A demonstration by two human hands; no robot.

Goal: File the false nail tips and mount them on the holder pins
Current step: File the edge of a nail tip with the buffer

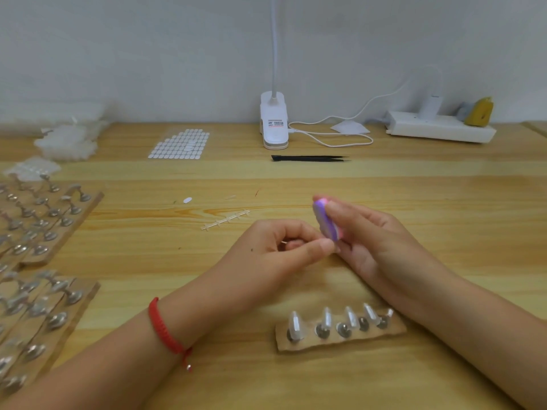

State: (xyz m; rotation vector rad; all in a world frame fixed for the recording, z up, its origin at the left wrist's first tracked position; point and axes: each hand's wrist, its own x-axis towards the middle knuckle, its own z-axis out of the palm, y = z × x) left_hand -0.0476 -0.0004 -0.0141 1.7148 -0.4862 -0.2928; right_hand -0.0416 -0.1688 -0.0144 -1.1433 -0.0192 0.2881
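Head: file [324,221], right hand [384,244], points away; left hand [278,253] pinches nail tip [291,244].

Purple-pink nail file [327,221], red bracelet [164,329]

The person shows as two forearms and two hands, uncovered as far as the picture's edge. The left forearm [118,365] lies left of the holder strip [340,332] and the right forearm [473,335] lies right of it. The left hand [284,247] and right hand [370,241] are beyond the strip. Round the left wrist, left of the strip, sits a red bracelet [161,327] of braided cord (thin, snug). A short red tail with a small pale bead [188,367] hangs from its strip-side knot.
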